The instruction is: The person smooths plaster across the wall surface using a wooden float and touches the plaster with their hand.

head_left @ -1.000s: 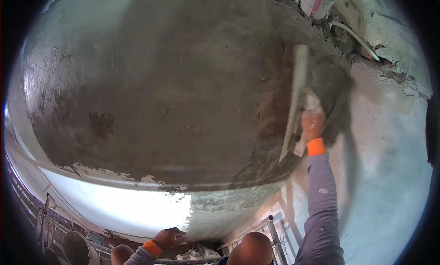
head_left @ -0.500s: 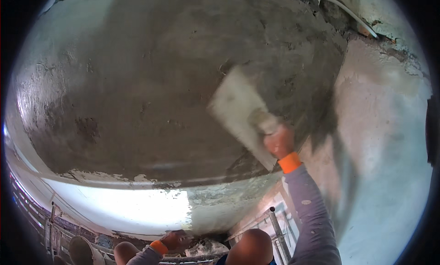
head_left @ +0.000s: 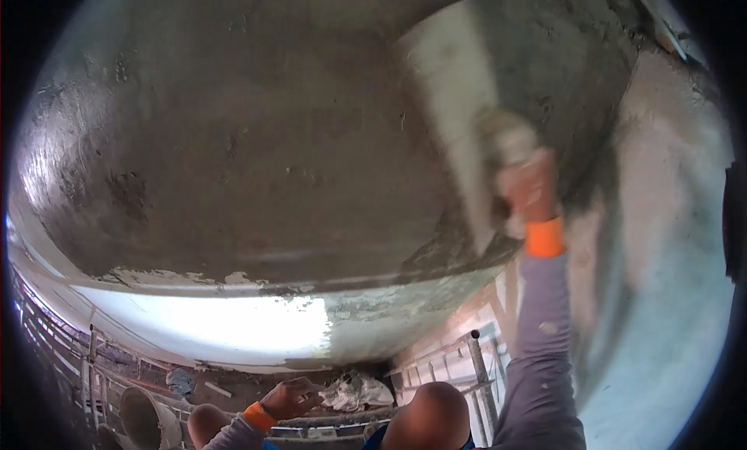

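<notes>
A wide wall of wet grey-brown plaster [head_left: 257, 154] fills most of the view. Against its right part, my right hand [head_left: 531, 187] grips the handle of a long, pale plastering float [head_left: 455, 84], which motion smears. The blade stands nearly upright, its top leaning a little left. Low down near my knees, my left hand [head_left: 292, 397] is empty, with its fingers loosely apart. Both wrists carry orange cuffs below grey sleeves.
Metal scaffold rails [head_left: 479, 372] rise beside my knee, with more at the lower left. A bucket [head_left: 144, 419] stands at lower left. A pale crumpled sack [head_left: 358, 392] lies below the wall. A pale side wall [head_left: 661, 240] borders the right, and a thin pipe [head_left: 657, 18] runs above it.
My right hand has moved the float up and to the right over the plaster, turning it more upright. The view has shifted slightly, and my left hand shows more fully.
</notes>
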Demonstrator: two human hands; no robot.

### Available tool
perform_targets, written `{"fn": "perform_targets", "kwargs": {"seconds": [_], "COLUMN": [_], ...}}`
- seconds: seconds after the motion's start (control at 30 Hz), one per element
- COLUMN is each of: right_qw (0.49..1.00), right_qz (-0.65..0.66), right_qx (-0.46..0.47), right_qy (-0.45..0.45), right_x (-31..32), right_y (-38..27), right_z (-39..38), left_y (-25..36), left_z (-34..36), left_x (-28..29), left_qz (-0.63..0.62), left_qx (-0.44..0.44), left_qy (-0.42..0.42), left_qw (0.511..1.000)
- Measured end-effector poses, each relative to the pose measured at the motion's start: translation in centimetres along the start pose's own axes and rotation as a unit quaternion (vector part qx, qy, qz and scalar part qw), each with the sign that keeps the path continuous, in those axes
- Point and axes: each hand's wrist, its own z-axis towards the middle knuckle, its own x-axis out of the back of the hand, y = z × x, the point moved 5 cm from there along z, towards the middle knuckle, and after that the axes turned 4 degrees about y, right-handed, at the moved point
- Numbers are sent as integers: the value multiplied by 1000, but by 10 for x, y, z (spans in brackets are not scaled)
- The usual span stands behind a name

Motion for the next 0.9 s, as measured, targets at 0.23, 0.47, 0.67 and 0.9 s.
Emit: {"fn": "perform_targets", "kwargs": {"seconds": [0.23, 0.47, 0.67, 0.9], "right_qw": [860, 800, 831, 829], "right_qz": [451, 420, 348, 454], "right_qx": [-233, -428, -419, -325], "right_qy": [-52, 21, 115, -41], "right_x": [-12, -8, 2, 26], "right_y": [-178, -100, -78, -190], "right_z": [-77, -115, -6, -1], "left_y": [-29, -39, -30, -36], "left_z": [5, -11, -1, 6], "left_x": [-35, -19, -32, -29], "left_qz": [11, 89, 39, 36], "left_qx": [-41, 8, 10, -37], "left_qy": [5, -54, -38, -4], "left_qw": [999, 994, 998, 999]}}
